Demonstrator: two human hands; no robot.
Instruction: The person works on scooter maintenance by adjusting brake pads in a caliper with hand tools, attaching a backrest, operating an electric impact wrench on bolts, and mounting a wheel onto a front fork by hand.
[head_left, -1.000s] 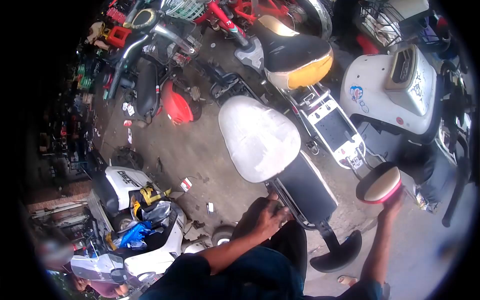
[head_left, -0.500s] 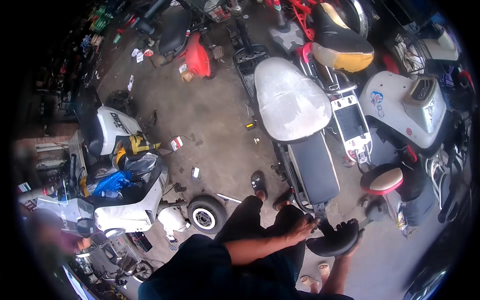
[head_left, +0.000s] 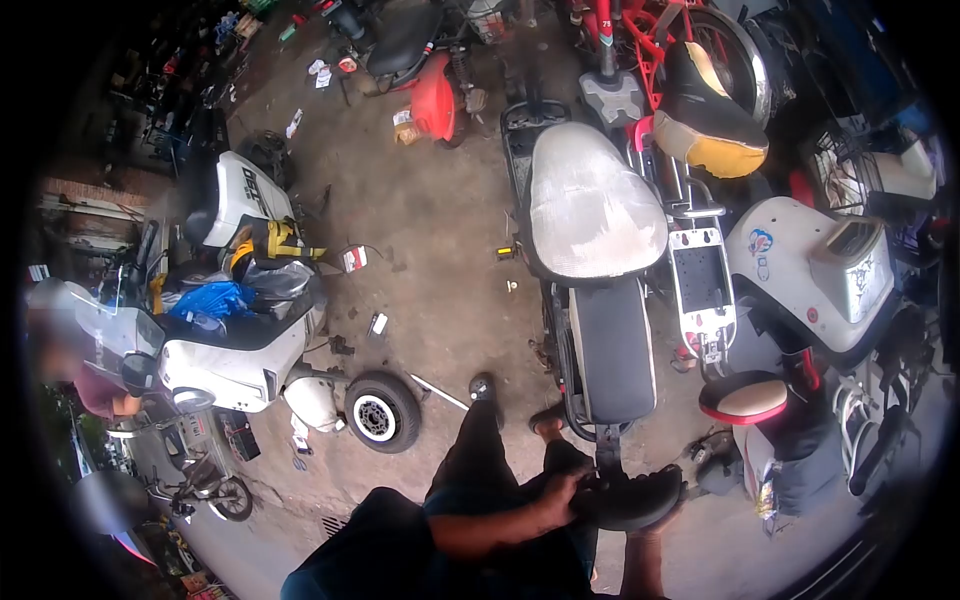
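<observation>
A black curved backrest (head_left: 632, 502) stands on a post behind a long black seat (head_left: 612, 345) with pale sides. My left hand (head_left: 562, 498) is closed at the backrest's left end. My right hand (head_left: 668, 515) wraps its right end from beneath, fingertips at the upper edge. In front of the long seat is a wide, worn grey-white saddle (head_left: 595, 205). To the right of the backrest is a small cushion (head_left: 745, 398) with a pink rim.
A loose wheel (head_left: 382, 412) lies left of my legs. A white scooter (head_left: 225, 370) with a blue bag stands at left, near another person (head_left: 90, 385). At right are a white scooter body (head_left: 805, 265) and a yellow-black saddle (head_left: 710, 125). A red fender (head_left: 434, 98) is farther ahead.
My left hand has gone from the long seat's side to the backrest. My right hand has left the pink-rimmed cushion and now holds the backrest's other end. The view has shifted.
</observation>
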